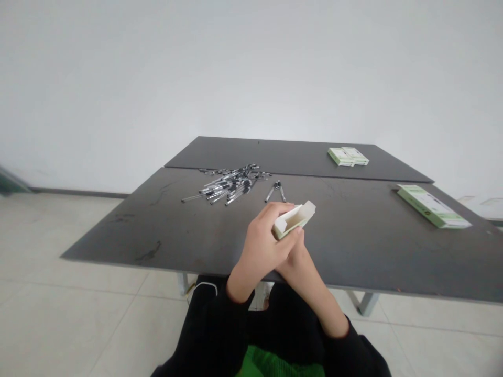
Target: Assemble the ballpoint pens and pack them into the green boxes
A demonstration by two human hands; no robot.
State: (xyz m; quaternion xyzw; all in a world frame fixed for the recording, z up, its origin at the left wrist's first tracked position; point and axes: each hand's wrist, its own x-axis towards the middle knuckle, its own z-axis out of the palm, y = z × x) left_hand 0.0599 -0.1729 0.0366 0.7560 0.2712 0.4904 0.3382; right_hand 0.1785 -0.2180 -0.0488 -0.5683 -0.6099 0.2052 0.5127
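Holding an open box (295, 219) above the near edge of the table (157, 220), we grip it with our left hand (261, 246), our right hand (302, 266) seemingly pinching it beneath, pens (231, 183) heaped farther back.

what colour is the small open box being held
The box is off-white with a pale green edge; head view.

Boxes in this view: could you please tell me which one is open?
The small box held by left hand and right hand, its end flap open. The green box at the right edge and the far pair of boxes lie flat, seemingly closed.
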